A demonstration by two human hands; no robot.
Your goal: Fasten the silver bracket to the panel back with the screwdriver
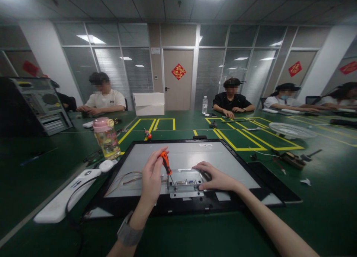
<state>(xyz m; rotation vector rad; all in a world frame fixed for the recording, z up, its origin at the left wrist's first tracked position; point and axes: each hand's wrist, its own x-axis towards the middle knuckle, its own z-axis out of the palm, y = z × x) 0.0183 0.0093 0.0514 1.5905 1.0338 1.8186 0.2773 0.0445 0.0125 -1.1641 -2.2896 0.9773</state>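
A flat screen panel [173, 151] with a black frame lies on the green table, its grey metal back facing up. Near its close edge sits a metal bracket [182, 194] with several connector ports. My left hand [151, 177] holds an orange and black screwdriver [165, 162], tilted, its shaft pointing down to the left end of the bracket. Whether the tip sits in a screw is too small to tell. My right hand [219, 178] grips the bracket's right end, thumb at the front and fingers over the top. Thin wires [126, 179] run out left of my left hand.
Left of the panel are a long white device [69, 195] with a black cable and a pink-lidded bottle [107, 140]. A dark flat slab [276, 180] lies at the right. A computer case [36, 104] stands far left. Several people sit across the table.
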